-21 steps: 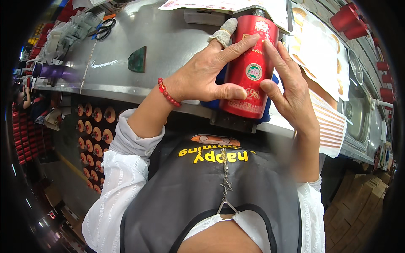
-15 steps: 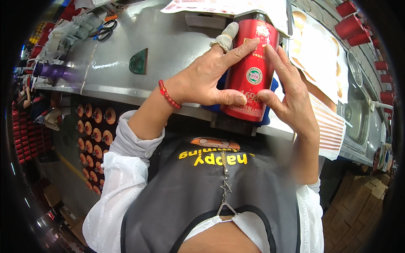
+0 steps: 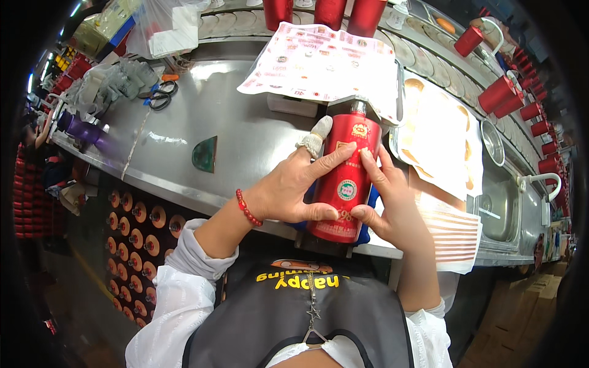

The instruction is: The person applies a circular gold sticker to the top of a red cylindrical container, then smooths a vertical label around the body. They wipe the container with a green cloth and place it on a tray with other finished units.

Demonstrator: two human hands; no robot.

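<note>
A red bottle (image 3: pixel 350 205) with gold and white printing lies on its side over something blue (image 3: pixel 363 235) at the counter's near edge. Its clear neck points away from me. My left hand (image 3: pixel 300 184) holds the bottle from the left, thumb low on it and forefinger pressed higher up. A whitish finger cover sits on one finger of that hand, and a red bead bracelet circles the wrist. From the other side my right hand (image 3: pixel 388 199) grips it, thumb near the base and fingertips near the printed emblem. Just beyond the neck rests a sheet of printed decals (image 3: pixel 325 64).
On the steel counter (image 3: pixel 245 132) lie a green scraper-like piece (image 3: pixel 205 154) and scissors (image 3: pixel 162 96). Stained white paper (image 3: pixel 435 132) and a sink (image 3: pixel 500 208) are to the right. Red bottles stand on a conveyor (image 3: pixel 423 55) at the back; several bottles (image 3: pixel 140 239) fill a rack below left.
The view has shifted, so the bottle and hands appear lower and more of the decal sheet and conveyor shows. Both hands keep nearly the same hold on the bottle.
</note>
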